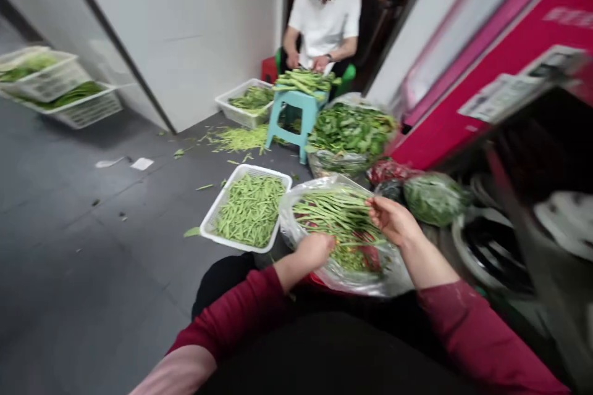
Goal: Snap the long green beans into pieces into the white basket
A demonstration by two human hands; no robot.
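Reaching into a clear plastic bag of long green beans (340, 213) just ahead of the knees, both arms in dark red sleeves. Closing the left hand (315, 249) loosely over beans at the near edge of the pile, fingers curled down among them. Pinching a few bean stems with the right hand (389, 220), fingers half bent at the far right side of the bag. Lying just left of the bag, touching it: 1 white basket (217, 210) of cut bean pieces. Sitting farther back, a person in a white shirt (324, 18) working at beans heaped on a teal stool (296, 114). Resting beside the stool, a bag of leafy greens (352, 133). Stacking at far left, 2 white baskets (60, 89).
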